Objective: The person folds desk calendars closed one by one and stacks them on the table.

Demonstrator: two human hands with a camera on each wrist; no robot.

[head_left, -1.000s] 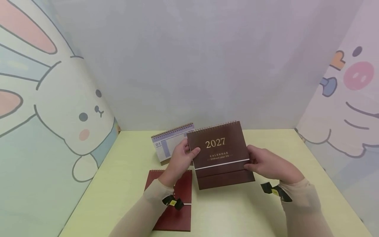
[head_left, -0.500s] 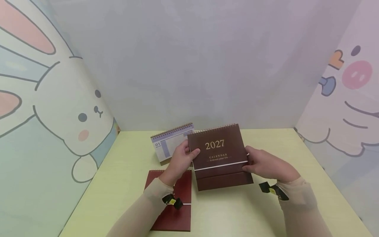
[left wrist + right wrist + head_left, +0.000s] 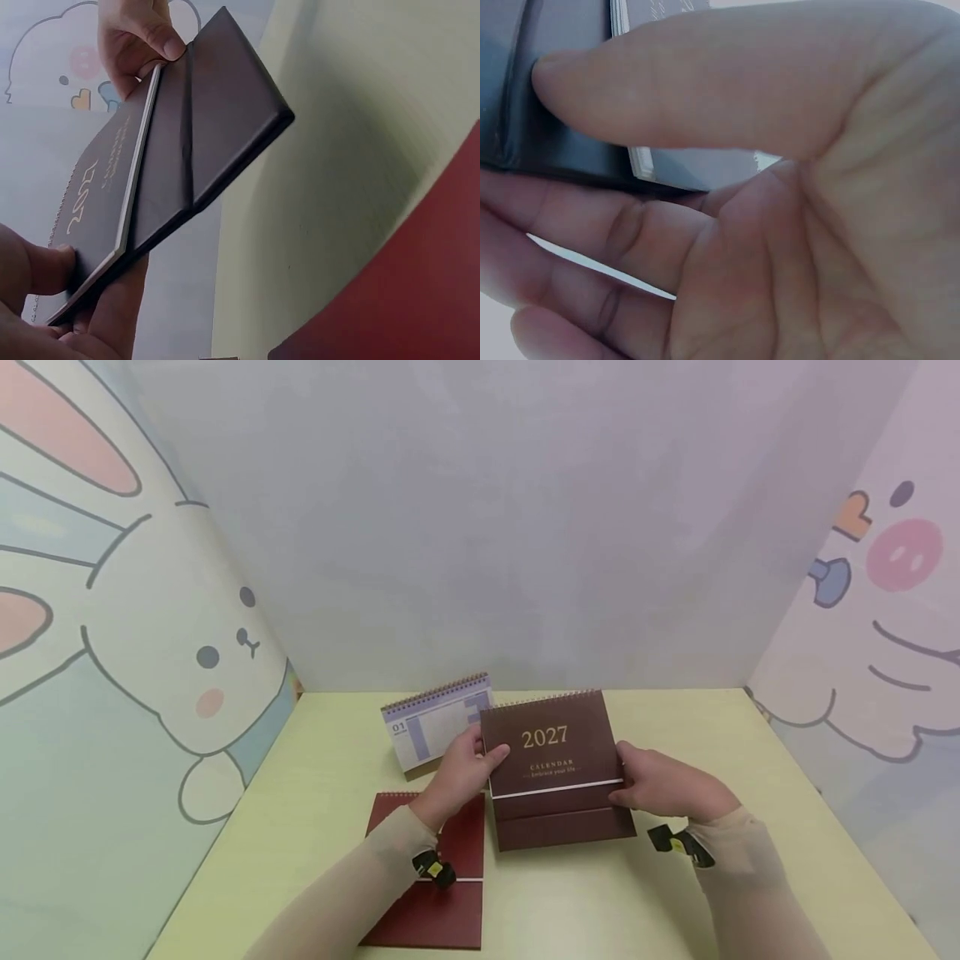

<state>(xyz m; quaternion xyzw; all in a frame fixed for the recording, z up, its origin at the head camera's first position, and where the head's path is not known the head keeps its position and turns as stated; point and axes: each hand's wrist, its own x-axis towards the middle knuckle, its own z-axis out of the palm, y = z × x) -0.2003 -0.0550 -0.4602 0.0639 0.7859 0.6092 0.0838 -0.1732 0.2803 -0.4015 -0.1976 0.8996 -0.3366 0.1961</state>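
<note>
A dark brown spiral-bound desk calendar (image 3: 555,756), with "2027" in gold on its cover, is held between both hands. At its left edge my left hand (image 3: 459,770) pinches it, thumb on the cover and fingers behind. My right hand (image 3: 671,782) grips the opposite edge, its thumb on the lower flap. In the left wrist view the brown calendar (image 3: 165,135) is seen edge-on, above the table. The right wrist view has its dark corner (image 3: 562,150) between thumb and fingers of the right hand (image 3: 765,172).
A white and lilac desk calendar (image 3: 427,731) stands behind the left hand, partly covered. Under the left forearm lies a red spiral-bound calendar (image 3: 457,914) on the pale yellow table (image 3: 315,760). A grey wall (image 3: 525,527) rises at the back, with cartoon-printed panels at both sides.
The brown calendar has come down slightly toward the table, with both hands still holding it. The right hand has shifted a little left and down. The other calendars stay put.
</note>
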